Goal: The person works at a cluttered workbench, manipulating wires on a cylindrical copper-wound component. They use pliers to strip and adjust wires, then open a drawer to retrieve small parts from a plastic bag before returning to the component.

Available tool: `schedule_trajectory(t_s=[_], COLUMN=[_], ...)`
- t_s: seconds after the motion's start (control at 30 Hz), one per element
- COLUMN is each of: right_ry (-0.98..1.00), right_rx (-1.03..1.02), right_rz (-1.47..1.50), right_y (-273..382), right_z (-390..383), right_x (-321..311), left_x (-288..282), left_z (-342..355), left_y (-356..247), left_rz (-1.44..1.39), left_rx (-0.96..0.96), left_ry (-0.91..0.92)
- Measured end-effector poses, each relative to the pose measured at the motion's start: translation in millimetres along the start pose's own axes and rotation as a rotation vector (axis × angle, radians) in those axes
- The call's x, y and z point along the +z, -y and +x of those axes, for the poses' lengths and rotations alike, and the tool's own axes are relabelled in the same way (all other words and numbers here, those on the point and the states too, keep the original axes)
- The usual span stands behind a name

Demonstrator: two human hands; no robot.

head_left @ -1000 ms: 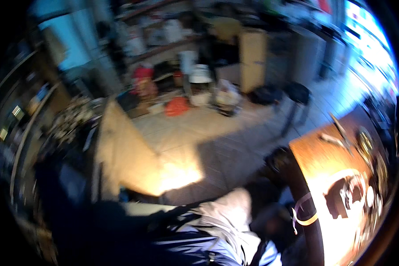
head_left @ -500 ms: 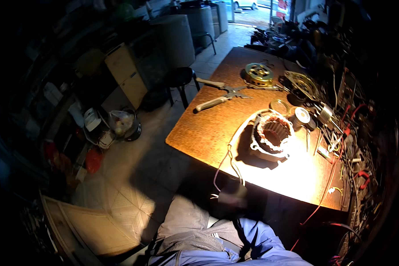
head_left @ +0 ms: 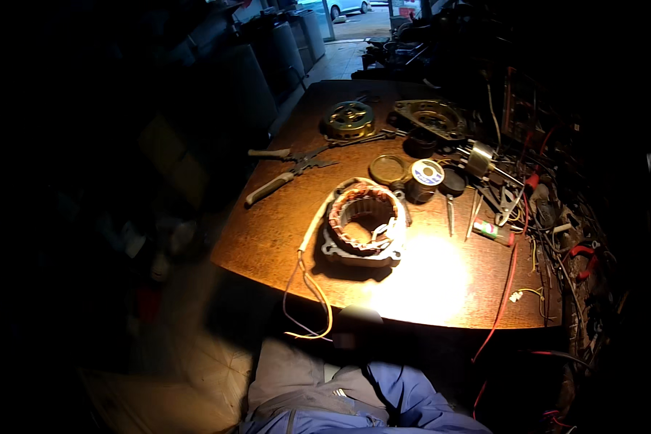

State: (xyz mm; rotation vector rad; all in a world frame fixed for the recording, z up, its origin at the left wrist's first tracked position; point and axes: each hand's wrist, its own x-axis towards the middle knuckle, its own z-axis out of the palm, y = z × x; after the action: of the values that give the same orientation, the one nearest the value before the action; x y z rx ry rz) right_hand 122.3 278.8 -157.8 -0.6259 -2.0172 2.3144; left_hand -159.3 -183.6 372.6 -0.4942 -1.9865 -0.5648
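Head view, stator (head_left: 353, 244) near table (head_left: 257, 242) edge, bare wood (head_left: 452, 282) rightward, cannot tell grip's state

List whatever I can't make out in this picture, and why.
All in the head view:
Both hands: neither shows.
Car: cut off by the top edge.
Table grain beside the copper-wound ring: washed out by glare.
Red wire below the table edge: partly lost in shadow.
Tangled wires: dim and overlapping.

No lettering is legible, even on the spool (head_left: 427, 173).
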Motion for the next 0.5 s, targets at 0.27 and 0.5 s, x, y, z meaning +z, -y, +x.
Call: schedule_trajectory(t_s=[0.27,0.5], right_ry=[-0.095,-0.540], right_rx=[-0.095,-0.261], right_rz=[0.030,-0.244], right_y=[-16.4,117.1], right_z=[-65.9,-204.2], right_x=[8.8,-1.6], left_x=[220.4,335.8], left_z=[-52.2,-98.2], left_y=[-337.4,-468.2], left_rz=[-1.133,-1.513], left_rx=[0.300,0.399], left_ry=[0.681,1.213])
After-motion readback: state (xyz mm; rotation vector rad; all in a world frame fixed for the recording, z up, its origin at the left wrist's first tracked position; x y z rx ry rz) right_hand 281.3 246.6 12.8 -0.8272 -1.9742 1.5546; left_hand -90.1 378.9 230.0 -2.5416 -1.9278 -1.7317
